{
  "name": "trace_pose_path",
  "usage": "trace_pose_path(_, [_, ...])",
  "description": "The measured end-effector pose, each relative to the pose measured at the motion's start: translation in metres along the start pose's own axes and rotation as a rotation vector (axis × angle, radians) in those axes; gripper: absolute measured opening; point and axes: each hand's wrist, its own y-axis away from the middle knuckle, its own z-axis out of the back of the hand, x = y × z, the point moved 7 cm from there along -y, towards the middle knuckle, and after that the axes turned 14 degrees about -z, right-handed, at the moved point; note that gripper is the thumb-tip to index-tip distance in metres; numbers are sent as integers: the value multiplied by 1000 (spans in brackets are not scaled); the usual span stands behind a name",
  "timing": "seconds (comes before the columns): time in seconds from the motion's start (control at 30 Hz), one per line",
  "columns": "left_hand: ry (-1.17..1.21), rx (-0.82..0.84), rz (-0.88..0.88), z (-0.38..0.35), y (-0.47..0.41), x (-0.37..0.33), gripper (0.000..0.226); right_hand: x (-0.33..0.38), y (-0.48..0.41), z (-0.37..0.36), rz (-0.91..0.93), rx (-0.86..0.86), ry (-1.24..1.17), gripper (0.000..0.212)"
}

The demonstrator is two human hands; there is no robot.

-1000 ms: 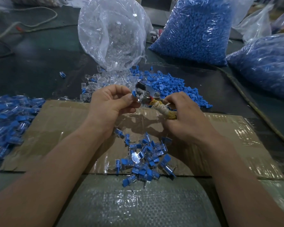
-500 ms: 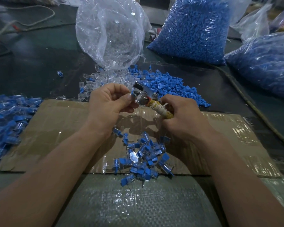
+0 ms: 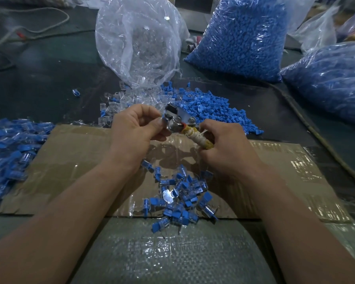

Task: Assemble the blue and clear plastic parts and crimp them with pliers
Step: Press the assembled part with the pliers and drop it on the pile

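My left hand (image 3: 134, 130) pinches a small blue and clear part (image 3: 163, 119) and holds it against the metal jaws of the pliers (image 3: 177, 120). My right hand (image 3: 225, 148) is closed around the pliers' tape-wrapped yellow handles. Both hands hover above a taped cardboard sheet (image 3: 74, 160). Below them lies a heap of joined blue and clear parts (image 3: 180, 197). Loose blue parts (image 3: 211, 109) and loose clear parts (image 3: 119, 103) are piled just beyond the hands.
A clear bag (image 3: 137, 39) of clear parts stands behind the hands. Bags of blue parts stand at the back (image 3: 240, 35) and far right (image 3: 332, 78). More joined parts (image 3: 10, 146) lie at the left. A cable (image 3: 316, 132) runs along the right.
The two hands and the pliers have stayed almost in place, with only a slight shift as the part sits at the jaws.
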Motion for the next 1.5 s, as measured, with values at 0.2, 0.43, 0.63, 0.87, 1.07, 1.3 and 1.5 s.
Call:
trace_pose_path(0.2, [12, -20, 14, 4, -1, 1, 15, 1, -1, -3, 31, -25, 10, 21])
trace_pose_path(0.43, [6, -33, 80, 8, 0, 5, 13, -16, -9, 2, 26, -94, 26, 27])
trace_pose_path(0.63, [13, 363, 249, -9, 10, 3, 7, -45, -18, 11, -129, -152, 82, 47])
trace_pose_path(0.87, [-22, 692, 201, -28, 22, -3, 13, -59, -23, 8, -238, -71, 121, 62])
trace_pose_path(1.07, [96, 821, 187, -31, 29, -5, 23, -65, -24, 7, -262, -41, 153, 75])
trace_pose_path(1.3, [20, 56, 171, 20, -6, 14, 5, -70, -27, 2, -288, 28, 189, 78])
trace_pose_path(1.5, [-766, -62, -78, 46, -20, 14, 23, -71, -28, -2, -280, 77, 187, 76])
